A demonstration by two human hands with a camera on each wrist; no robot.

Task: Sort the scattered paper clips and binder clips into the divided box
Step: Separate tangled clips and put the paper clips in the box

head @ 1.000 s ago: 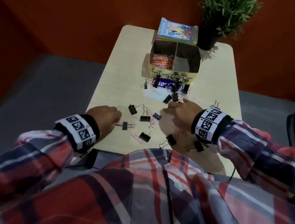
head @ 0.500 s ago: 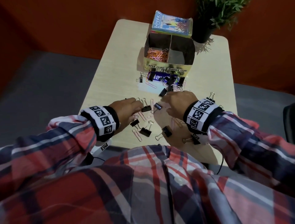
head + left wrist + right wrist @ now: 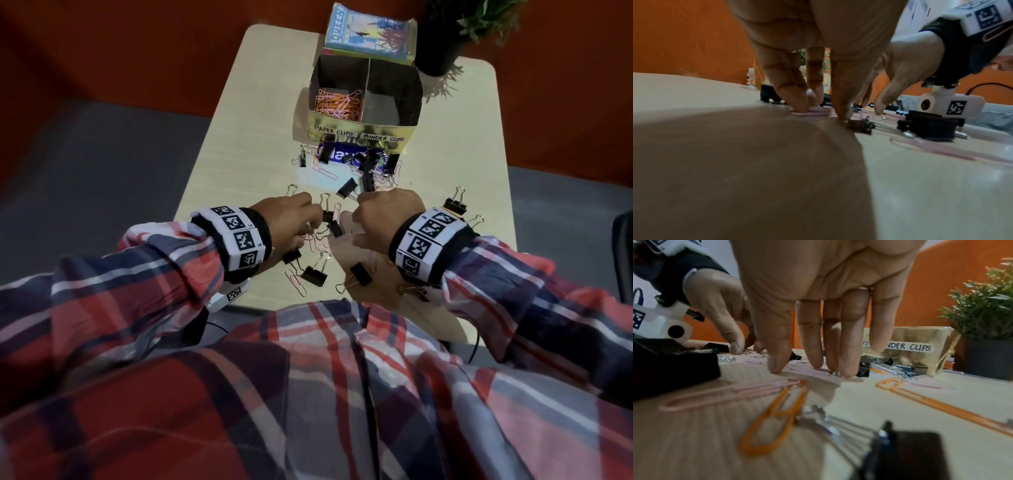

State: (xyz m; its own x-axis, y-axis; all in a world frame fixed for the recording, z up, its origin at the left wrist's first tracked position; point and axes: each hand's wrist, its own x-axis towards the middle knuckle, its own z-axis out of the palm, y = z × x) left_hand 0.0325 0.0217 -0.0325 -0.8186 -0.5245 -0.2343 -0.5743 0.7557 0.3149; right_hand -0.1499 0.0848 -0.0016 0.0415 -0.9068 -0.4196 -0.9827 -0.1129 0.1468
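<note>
The gold divided box (image 3: 363,132) stands at the table's far middle; its left cell holds pink and orange paper clips (image 3: 337,104), and the right cell looks empty. Black binder clips (image 3: 313,274) and loose paper clips (image 3: 296,279) lie scattered in front of me, with a denser pile (image 3: 366,162) at the box's foot. My left hand (image 3: 822,112) pinches a pink paper clip (image 3: 813,112) on the table between fingertips and thumb. Close by, my right hand (image 3: 807,369) points straight fingers down, the tips touching another pink paper clip (image 3: 809,372).
A book (image 3: 370,32) leans behind the box, and a potted plant (image 3: 442,51) stands at the far right corner. A blue packet (image 3: 342,156) lies under the pile. More binder clips (image 3: 455,204) sit beside my right wrist, near the table's right edge.
My left hand has moved right from the table's left side to the middle, close to the right hand, and come down on a pink paper clip. The right hand has hardly moved.
</note>
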